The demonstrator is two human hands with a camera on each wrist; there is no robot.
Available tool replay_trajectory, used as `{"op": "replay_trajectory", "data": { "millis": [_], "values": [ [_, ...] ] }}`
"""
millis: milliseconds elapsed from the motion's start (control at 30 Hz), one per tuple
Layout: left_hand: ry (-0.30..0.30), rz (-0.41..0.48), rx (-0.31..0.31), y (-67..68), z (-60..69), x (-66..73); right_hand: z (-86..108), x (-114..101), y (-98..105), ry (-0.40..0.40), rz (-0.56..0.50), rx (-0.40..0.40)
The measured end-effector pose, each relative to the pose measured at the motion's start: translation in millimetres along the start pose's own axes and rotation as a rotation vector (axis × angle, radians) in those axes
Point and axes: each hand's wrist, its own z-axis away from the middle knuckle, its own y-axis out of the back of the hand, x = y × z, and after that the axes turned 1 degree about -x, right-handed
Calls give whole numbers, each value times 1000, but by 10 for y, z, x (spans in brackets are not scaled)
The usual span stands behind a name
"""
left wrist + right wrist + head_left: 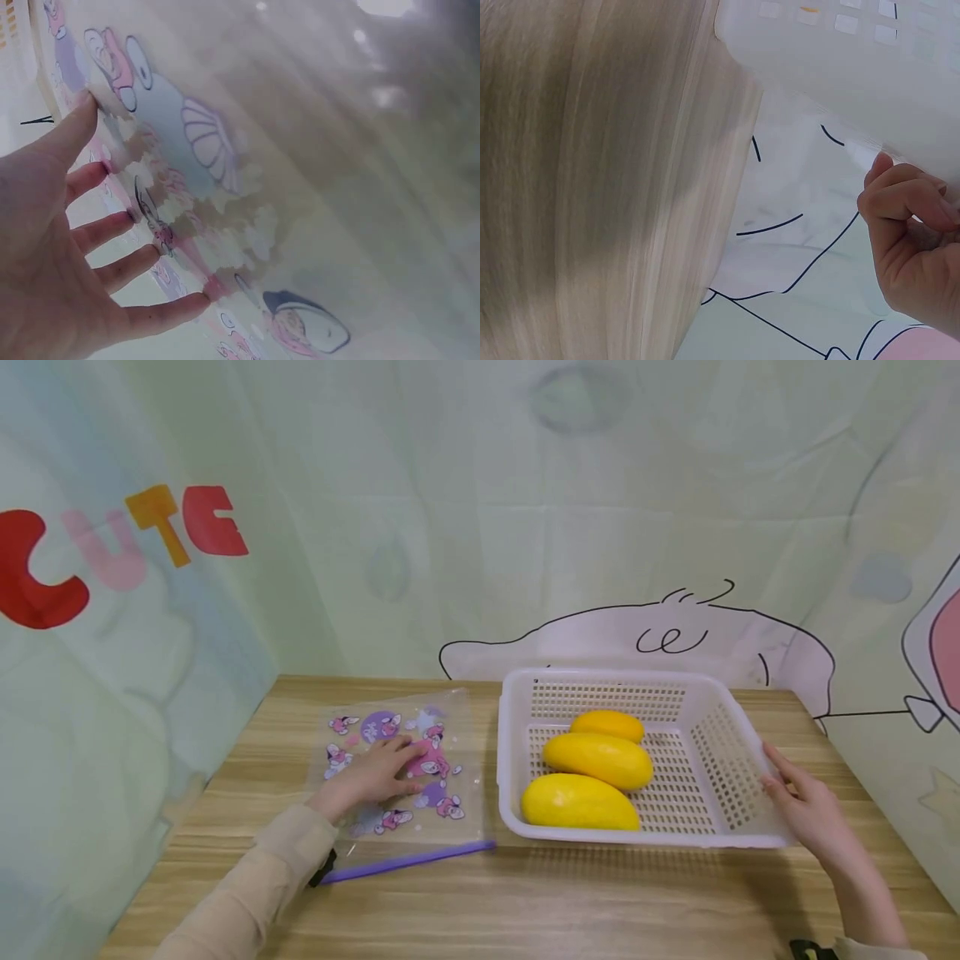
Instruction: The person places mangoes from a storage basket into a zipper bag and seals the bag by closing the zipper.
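A clear printed bag (468, 777) with a purple slider strip (412, 862) lies flat on the table's left part. My left hand (375, 774) rests on it with fingers spread; the left wrist view shows the same hand (82, 247) with its fingertips on the printed film (202, 150). On the right is a white plastic basket (645, 837) holding a smaller yellow-orange fruit (607, 725) and two long yellow ones (597, 759), (579, 802). My right hand (813, 810) grips the basket's right rim, and in the right wrist view the hand's (915, 232) fingers are curled at the basket's edge (817, 82).
The wooden table (585, 910) runs in front of the bag and basket. A printed cloth (480, 552) with cartoon drawings and large letters hangs behind it and along both sides.
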Motion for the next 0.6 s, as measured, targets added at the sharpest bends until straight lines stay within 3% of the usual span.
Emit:
{"op": "replay_trajectory", "data": {
  "millis": [600],
  "values": [
    [65, -5, 38, 0, -38, 7, -5, 20, 2, 0, 1, 2]
  ]
}}
